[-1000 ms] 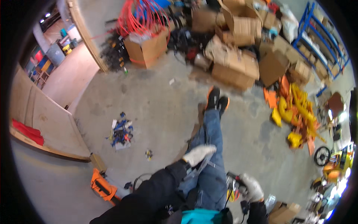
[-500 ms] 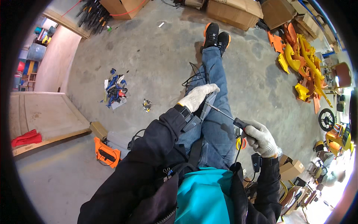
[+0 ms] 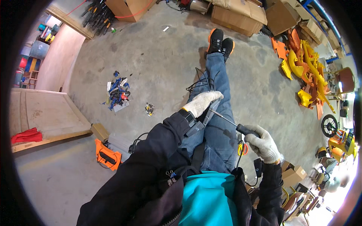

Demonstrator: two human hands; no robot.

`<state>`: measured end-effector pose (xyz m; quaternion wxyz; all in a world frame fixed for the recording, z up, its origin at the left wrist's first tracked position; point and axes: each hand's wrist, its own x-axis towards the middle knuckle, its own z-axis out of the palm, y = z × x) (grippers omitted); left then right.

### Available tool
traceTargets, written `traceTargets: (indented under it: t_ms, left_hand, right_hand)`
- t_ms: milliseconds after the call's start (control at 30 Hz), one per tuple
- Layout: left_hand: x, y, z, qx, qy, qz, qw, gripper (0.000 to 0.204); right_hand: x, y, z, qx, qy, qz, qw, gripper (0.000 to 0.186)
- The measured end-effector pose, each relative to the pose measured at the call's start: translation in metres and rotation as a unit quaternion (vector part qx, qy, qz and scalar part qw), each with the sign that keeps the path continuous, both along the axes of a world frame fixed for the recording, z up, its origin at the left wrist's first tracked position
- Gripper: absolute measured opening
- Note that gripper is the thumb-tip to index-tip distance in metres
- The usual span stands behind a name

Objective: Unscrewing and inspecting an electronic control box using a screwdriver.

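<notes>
My left hand (image 3: 201,102), in a white knit glove, grips a grey plastic part (image 3: 209,113) held over my outstretched jeans-clad legs. My right hand (image 3: 264,145), also gloved, has its fingers wrapped round the dark handle of a screwdriver (image 3: 245,129); the thin shaft reaches to the grey part, where the exact contact is too small to tell. Black cables (image 3: 200,80) loop over my left leg. Yellow-handled scissors (image 3: 241,150) lie by my right thigh. An orange-and-black case (image 3: 107,154) is on the floor left of me.
A small pile of blue and coloured bits (image 3: 118,92) lies left of my legs. Cardboard boxes (image 3: 237,19) line the far wall. Yellow and orange panels (image 3: 301,67) are heaped right, near a black wheel (image 3: 329,125). A pale wooden board (image 3: 49,113) stands left, near a doorway.
My view has tipped down since a second ago, showing more of my lap. The screwdriver has come across to the grey part; in the last half second my hands moved only slightly.
</notes>
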<state>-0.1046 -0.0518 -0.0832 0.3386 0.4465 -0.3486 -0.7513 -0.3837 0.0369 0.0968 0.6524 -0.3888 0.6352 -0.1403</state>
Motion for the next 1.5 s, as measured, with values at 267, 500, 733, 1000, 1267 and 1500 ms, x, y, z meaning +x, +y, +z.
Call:
traceTargets:
  t_ms: [267, 500, 733, 1000, 1267, 1500]
  left_hand:
    - [-0.004, 0.012, -0.018, -0.144, 0.008, -0.015, 0.989, 0.033]
    - [-0.006, 0.017, -0.011, -0.019, -0.004, -0.027, 0.999, 0.045]
    - [-0.013, 0.006, 0.002, -0.045, -0.055, -0.018, 0.997, 0.044]
    - [-0.007, 0.017, -0.019, -0.152, -0.111, -0.024, 0.982, 0.051]
    - [-0.012, 0.007, -0.026, -0.135, -0.012, -0.049, 0.990, 0.036]
    - [0.018, 0.004, 0.002, 0.029, -0.003, 0.051, 0.998, 0.032]
  right_hand:
    - [-0.012, 0.006, -0.017, -0.087, 0.022, 0.133, 0.987, 0.031]
    - [0.008, 0.006, -0.004, -0.013, -0.018, 0.067, 0.997, 0.040]
    - [0.012, -0.001, 0.012, -0.019, -0.007, 0.071, 0.997, 0.034]
    - [0.015, 0.009, 0.000, -0.049, -0.002, 0.072, 0.996, 0.033]
    - [0.003, 0.013, -0.002, -0.142, 0.023, 0.107, 0.984, 0.036]
    - [0.006, -0.005, -0.002, -0.100, -0.009, 0.133, 0.986, 0.044]
